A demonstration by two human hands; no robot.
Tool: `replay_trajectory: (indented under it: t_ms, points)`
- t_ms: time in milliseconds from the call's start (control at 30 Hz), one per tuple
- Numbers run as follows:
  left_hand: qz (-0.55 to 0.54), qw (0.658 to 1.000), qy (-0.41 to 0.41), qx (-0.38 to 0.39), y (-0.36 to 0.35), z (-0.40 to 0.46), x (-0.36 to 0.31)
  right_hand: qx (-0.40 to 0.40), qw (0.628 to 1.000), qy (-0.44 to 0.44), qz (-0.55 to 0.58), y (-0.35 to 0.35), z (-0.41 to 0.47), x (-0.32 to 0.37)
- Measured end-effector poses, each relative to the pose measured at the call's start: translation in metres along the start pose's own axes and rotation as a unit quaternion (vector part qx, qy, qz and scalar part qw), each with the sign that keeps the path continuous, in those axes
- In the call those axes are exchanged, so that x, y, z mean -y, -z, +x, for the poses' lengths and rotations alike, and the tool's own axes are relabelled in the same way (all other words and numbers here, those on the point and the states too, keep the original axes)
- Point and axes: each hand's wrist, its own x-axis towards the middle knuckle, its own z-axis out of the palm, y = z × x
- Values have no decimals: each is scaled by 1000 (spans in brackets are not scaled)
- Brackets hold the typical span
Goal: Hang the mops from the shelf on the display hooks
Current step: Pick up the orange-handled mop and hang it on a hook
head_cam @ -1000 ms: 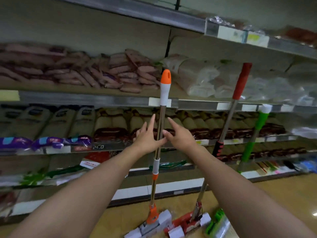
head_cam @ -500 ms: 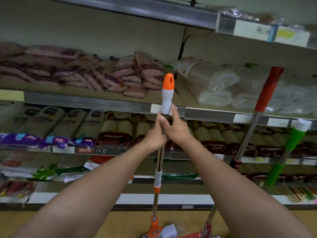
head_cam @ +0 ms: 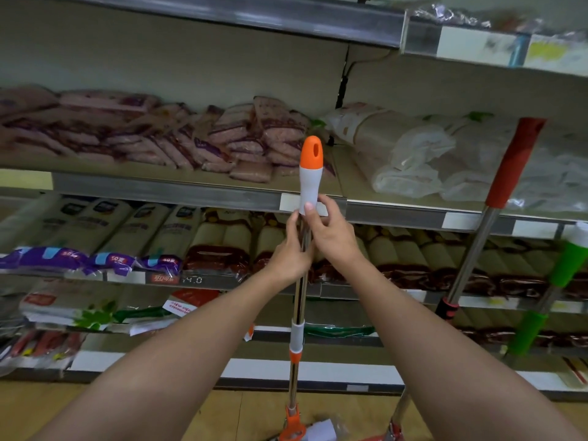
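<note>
Backdrop: shop shelves (head_cam: 191,194) of packaged goods fill my view; no display hook shows.
Mop: the orange-capped mop (head_cam: 311,173) stands upright at centre, its head by the floor at 6 o'clock.
Left hand (head_cam: 291,253): curled round the steel pole.
Right hand (head_cam: 331,232): clamped just above, fingertips on the white grip.
Others: red-handled mop (head_cam: 509,173) and green-handled mop (head_cam: 569,259) lean at 3 o'clock.
Handling: I judge it light, stiff, bottom-heavy, with a slick pole; I'd hold near the grip and use the cap's hole.
</note>
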Motion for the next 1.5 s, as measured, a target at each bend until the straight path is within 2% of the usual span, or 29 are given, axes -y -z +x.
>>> replay_trajectory:
  t_ms: [300,467,633,867,1167,1367,1500]
  points:
    - [11,1000,16,3,16,-28,12,43,993,69,84,-1,-26,13]
    - [10,999,21,24,48,-46,14,57,985,58,155,-22,-44,42]
    - [-16,1000,7,22,112,-74,28,38,987,109,116,-69,-58,85]
    - [-65,996,-10,-65,211,-131,53,61,973,185,127,-152,-79,169]
    - [-46,983,-12,-175,334,-212,85,92,950,235,183,-253,-123,271]
    - [-25,953,-55,-297,406,-280,98,113,929,265,233,-331,-157,348]
    - [52,918,-115,-375,458,-319,97,160,906,272,282,-372,-176,395]
